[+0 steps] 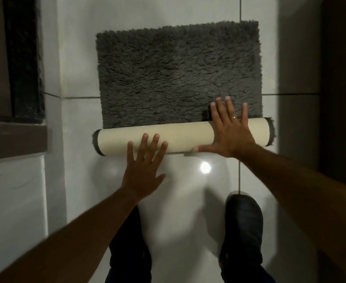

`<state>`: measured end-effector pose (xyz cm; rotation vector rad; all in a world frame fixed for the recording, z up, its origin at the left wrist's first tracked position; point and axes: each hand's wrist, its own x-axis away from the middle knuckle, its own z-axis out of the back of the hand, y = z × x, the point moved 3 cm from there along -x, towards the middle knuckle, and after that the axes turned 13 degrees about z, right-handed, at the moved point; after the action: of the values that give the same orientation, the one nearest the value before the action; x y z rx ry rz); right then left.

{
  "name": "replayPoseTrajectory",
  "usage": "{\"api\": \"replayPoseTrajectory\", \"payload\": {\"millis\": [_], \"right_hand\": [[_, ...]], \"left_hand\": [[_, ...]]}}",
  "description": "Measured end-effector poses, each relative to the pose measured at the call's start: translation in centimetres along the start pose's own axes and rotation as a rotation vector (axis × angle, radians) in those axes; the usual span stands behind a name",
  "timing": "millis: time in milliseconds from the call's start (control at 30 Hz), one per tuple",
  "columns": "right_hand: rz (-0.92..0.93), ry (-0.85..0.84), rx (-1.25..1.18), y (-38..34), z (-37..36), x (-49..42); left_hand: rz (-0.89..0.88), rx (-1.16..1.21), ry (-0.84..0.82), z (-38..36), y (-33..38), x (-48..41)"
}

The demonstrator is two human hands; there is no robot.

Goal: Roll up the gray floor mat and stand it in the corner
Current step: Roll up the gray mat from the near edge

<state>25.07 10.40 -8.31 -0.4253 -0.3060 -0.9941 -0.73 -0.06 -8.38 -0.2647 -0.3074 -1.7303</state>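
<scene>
no readable text, labels, brands, numbers, signs anywhere

Count: 1 gray floor mat (178, 74), w/ 1 rolled section (184, 136) at its near edge. 2 hands: left hand (142, 170), right hand (232, 132), both flat, fingers spread. 1 ring (234, 117). 2 dark shoes, left (130, 242) & right (242, 229).

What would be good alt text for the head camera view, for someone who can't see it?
Seen from above, a person's left hand and right hand, fingers spread flat, press on the cream-backed rolled part of a shaggy gray floor mat, most of it still flat on white tile floor. Dark shoes show below.
</scene>
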Motion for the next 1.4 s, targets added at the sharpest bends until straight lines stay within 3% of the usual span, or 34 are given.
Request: {"api": "replayPoseTrajectory", "payload": {"millis": [67,233,367,533,733,900,1067,1133,1233,1400], "right_hand": [[0.051,0.063,-0.009,-0.4,0.4,0.5],[0.077,0.08,0.056,-0.7,0.1,1.6],[0.017,0.078,0.109,1.5,3.0,-3.6],[0.015,0.015,0.22,3.1,4.6,-6.2],[0.058,-0.031,0.05,1.4,2.9,-1.9],[0.048,-0.176,-0.088,-0.8,-0.5,4.0],[0.049,-0.065,-0.052,-2.8,-2.3,8.3],[0.026,-0.084,-0.019,-2.3,-2.0,6.7],[-0.047,-0.083,0.027,0.2,0.3,1.6],[0.083,0.08,0.033,1.5,2.8,-0.9]], "left_hand": [[0.013,-0.063,-0.069,0.1,-0.5,-2.3],[0.118,-0.098,-0.025,3.1,-2.0,-10.9],[0.179,-0.097,0.048,3.9,-1.9,-11.0],[0.269,-0.145,-0.022,5.1,-2.1,-13.8],[0.131,-0.117,0.023,5.1,-2.1,-10.7],[0.088,-0.125,-0.293,3.5,-0.7,-5.0],[0.09,0.018,-0.554,3.8,-1.5,-9.0],[0.01,0.047,-0.414,4.9,-2.3,-9.8],[-0.12,0.086,0.019,5.5,-2.6,-7.4],[0.06,-0.064,-0.136,4.6,-1.8,-10.0]]}}
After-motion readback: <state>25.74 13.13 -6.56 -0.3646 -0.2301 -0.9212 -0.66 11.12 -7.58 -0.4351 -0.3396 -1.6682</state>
